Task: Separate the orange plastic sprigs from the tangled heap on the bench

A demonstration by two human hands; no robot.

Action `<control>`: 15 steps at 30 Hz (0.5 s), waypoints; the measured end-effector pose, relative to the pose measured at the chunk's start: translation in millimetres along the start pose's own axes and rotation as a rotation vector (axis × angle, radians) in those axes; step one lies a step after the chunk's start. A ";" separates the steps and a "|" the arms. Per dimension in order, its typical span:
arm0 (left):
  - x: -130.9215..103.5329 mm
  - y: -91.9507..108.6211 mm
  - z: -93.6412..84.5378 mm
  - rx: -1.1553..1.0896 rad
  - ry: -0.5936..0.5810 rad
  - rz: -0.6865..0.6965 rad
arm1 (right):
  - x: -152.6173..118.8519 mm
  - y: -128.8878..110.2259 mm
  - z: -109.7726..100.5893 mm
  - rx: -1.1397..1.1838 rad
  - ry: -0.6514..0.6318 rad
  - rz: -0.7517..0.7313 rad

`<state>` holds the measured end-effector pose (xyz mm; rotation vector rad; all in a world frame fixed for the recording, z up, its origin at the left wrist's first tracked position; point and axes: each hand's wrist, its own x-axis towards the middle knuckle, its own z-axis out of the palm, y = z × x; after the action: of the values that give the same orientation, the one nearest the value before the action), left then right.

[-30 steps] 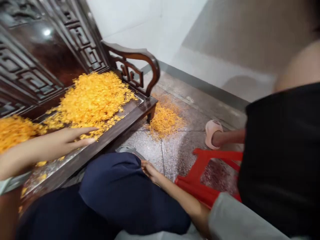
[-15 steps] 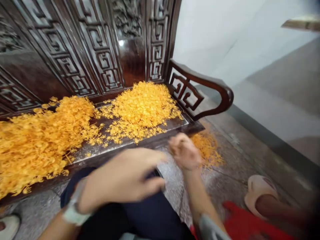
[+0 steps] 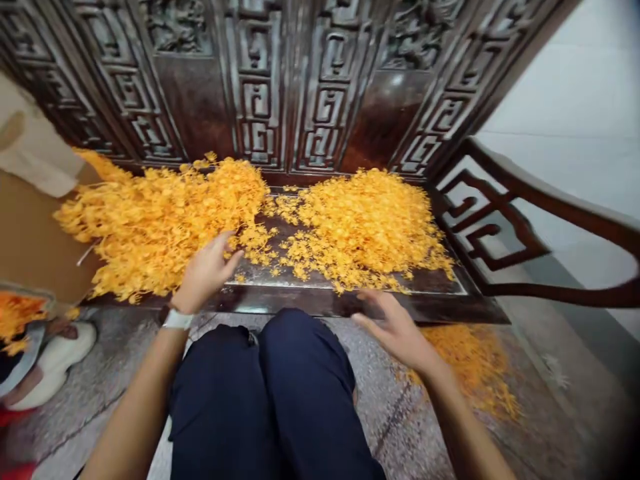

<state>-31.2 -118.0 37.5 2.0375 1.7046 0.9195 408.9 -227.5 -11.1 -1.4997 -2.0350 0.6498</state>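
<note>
Two heaps of small yellow-orange plastic-looking flower pieces lie on a dark carved wooden bench (image 3: 320, 303). My left hand (image 3: 207, 270), with a pale watch on its wrist, reaches to the front right side of the left heap (image 3: 165, 220). Its thumb is apart from the fingers, and no piece shows in its grasp. At the bench's front edge, my right hand (image 3: 393, 323) is spread just before the right heap (image 3: 370, 227). Its fingertips are partly blurred, and nothing is seen in it.
A cardboard box (image 3: 35, 233) stands left of the bench. More orange pieces lie on the floor (image 3: 470, 367) below the right end. The curved armrest (image 3: 575, 287) bounds that side. Another person's pale shoe (image 3: 65, 353) is at the lower left, near orange pieces (image 3: 17, 317).
The view has swung left, bringing the box in. My hands, close together before my lap earlier, have parted: the left to the left heap, the right to the bench edge. The right hand has uncurled.
</note>
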 end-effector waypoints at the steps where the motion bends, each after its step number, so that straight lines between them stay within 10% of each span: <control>1: -3.5 -7.9 11.3 0.066 -0.017 0.032 | 16.5 -11.2 17.3 -0.131 -0.078 -0.090; 6: -2.3 -26.5 41.4 0.192 -0.077 0.051 | 78.2 -23.1 82.9 -0.488 -0.273 -0.220; 11: 57.2 -15.6 55.6 0.395 -0.178 -0.025 | 140.1 -33.6 88.8 -0.548 0.004 -0.051; 15: 91.3 -8.4 62.3 -0.057 -0.053 -0.003 | 178.1 -67.8 92.6 -0.193 0.147 -0.103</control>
<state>10.4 -18.9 10.4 2.0046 1.6349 0.8945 255.5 -81.3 -13.0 -1.4897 -2.0924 0.2999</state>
